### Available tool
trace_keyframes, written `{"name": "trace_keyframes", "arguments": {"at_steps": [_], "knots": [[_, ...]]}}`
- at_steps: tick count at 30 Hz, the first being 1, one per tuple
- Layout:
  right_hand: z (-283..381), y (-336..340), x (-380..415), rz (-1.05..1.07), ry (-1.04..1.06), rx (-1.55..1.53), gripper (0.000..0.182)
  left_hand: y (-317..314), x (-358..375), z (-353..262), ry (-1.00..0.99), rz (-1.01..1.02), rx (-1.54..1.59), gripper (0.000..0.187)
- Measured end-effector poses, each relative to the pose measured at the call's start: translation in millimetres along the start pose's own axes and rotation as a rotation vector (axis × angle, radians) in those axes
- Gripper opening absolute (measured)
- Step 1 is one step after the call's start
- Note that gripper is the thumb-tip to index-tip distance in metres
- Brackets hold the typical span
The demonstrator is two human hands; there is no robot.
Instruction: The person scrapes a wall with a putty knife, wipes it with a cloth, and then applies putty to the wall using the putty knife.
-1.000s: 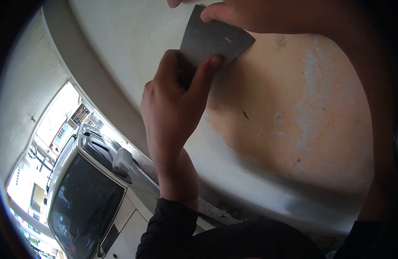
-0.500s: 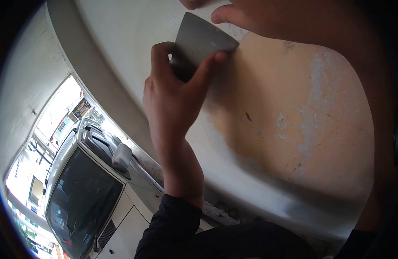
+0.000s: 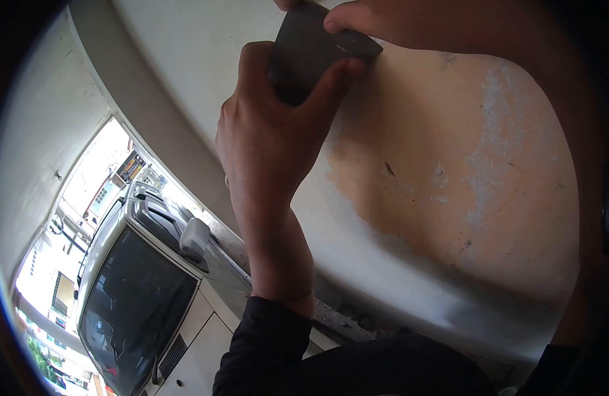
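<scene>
My left hand [image 3: 271, 132] is closed around a dark grey, broad-bladed scraper [image 3: 311, 49], its thumb along the blade's lower edge. The scraper's handle end is hidden in the palm. From the top right comes my right hand [image 3: 370, 20], its thumb over the upper part of the blade and a fingertip at the far edge; the rest of it is cut off by the frame. Behind both hands is a pale wall [image 3: 410, 165] with a large bare tan patch, whitish flaking streaks and small dark marks. The blade's far corner overlaps the patch's upper edge.
A white vehicle [image 3: 192, 317] with a dark windscreen and side mirror [image 3: 195, 237] stands at the lower left. A raised, curved wall edge [image 3: 153, 99] runs down beside the work area. Beyond it is a bright opening to a street.
My left hand has moved up and slightly right with the scraper, whose face now looks darker. The right thumb, earlier beside the blade, now lies over it.
</scene>
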State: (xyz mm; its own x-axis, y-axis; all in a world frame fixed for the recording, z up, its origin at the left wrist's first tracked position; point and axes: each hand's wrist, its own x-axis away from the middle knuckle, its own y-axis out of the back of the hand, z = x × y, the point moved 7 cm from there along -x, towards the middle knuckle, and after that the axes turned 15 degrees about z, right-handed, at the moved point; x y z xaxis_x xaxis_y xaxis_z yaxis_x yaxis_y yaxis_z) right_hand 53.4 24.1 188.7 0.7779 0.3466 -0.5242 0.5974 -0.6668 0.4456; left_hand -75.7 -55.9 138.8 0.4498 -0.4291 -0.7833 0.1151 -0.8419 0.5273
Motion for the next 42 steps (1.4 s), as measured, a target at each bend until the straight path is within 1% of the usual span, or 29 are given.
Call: {"name": "trace_keyframes", "arguments": {"at_steps": [6,8,9,10,11,13,15,16,18,20,23,27,29,30,32,33,34,35,36,37,39,40,42], "knots": [[4.9,3.5,-3.1,0.018,0.003,0.009,0.021,1.6,-4.3,-0.5,0.011,0.038,-0.026,0.061],[6.2,5.6,-4.4,0.017,0.022,0.015,0.021,-4.1,-4.7,1.8,0.031,0.065,-0.002,0.067],[3.6,11.2,-4.6,0.014,0.019,0.022,0.021,-4.8,-5.9,-0.7,0.027,0.062,-0.002,0.067],[-1.8,7.9,-8.2,0.012,0.011,0.026,0.021,-6.3,-7.8,-1.9,0.033,0.063,0.031,0.067],[-9.2,1.4,-15.7,-0.002,0.029,-0.033,0.017,-7.5,-8.8,-1.9,0.042,0.067,0.063,0.067],[-9.8,3.1,-18.8,-0.015,0.053,-0.097,0.015,-7.2,-8.7,-3.2,0.030,0.067,0.054,0.067],[-10.3,4.5,-16.6,0.161,-0.025,-0.104,0.015,-5.1,-7.3,-0.8,0.023,0.056,0.042,0.067],[-11.0,1.8,-16.0,0.158,-0.019,-0.106,0.015,-5.1,-4.2,6.0,0.033,0.056,0.045,0.066],[-10.1,1.3,-12.6,0.060,0.049,-0.013,0.019,-7.3,-4.6,10.5,0.019,0.050,0.046,0.066],[-11.4,1.3,-12.1,0.060,0.037,-0.021,0.019,-8.8,-3.0,13.7,0.014,0.008,0.116,0.055],[-11.9,2.4,-11.7,0.076,0.025,-0.062,0.020,-4.5,-3.7,8.7,-0.021,0.000,0.106,0.056],[-10.1,6.5,-11.9,0.104,0.017,-0.137,0.021,-5.5,-3.6,8.4,0.005,0.005,0.069,0.056],[-10.0,7.9,-11.0,0.114,0.011,-0.170,0.022,-4.3,-4.0,3.4,-0.072,-0.035,0.053,0.058],[-9.5,9.2,-10.9,0.116,0.008,-0.183,0.022,-0.4,-4.9,-3.1,-0.070,-0.035,0.051,0.058],[-8.2,11.5,-10.9,0.120,0.002,-0.209,0.023,-6.2,-8.9,-6.6,0.139,0.200,0.065,0.061],[-7.3,12.3,-10.9,0.124,0.003,-0.222,0.023,-9.3,-7.9,-4.1,0.145,0.198,0.065,0.061],[-4.7,12.9,-10.5,0.124,0.010,-0.222,0.023,-8.7,-7.5,-5.9,0.049,0.100,0.064,0.061],[-2.5,14.6,-9.3,0.097,-0.004,-0.162,0.024,-6.6,-5.3,-7.0,-0.048,0.001,0.065,0.062],[0.3,15.6,-8.5,0.070,-0.017,-0.103,0.024,-8.7,-2.6,0.4,-0.042,-0.004,0.069,0.062],[-3.2,1.4,-9.5,0.070,-0.010,-0.099,0.024,-11.9,-0.6,7.9,-0.035,0.014,0.064,0.064],[-5.1,-7.7,-8.4,-0.278,0.046,0.162,0.023,-13.8,-0.6,9.6,-0.049,0.029,0.054,0.066],[-5.7,1.0,-7.2,-0.285,0.031,0.174,0.023,-13.3,-1.3,9.9,-0.040,0.035,0.070,0.067],[-6.0,6.7,-13.4,-0.013,0.007,-0.070,0.022,-11.6,-2.8,8.0,-0.018,0.038,0.085,0.067]]}}
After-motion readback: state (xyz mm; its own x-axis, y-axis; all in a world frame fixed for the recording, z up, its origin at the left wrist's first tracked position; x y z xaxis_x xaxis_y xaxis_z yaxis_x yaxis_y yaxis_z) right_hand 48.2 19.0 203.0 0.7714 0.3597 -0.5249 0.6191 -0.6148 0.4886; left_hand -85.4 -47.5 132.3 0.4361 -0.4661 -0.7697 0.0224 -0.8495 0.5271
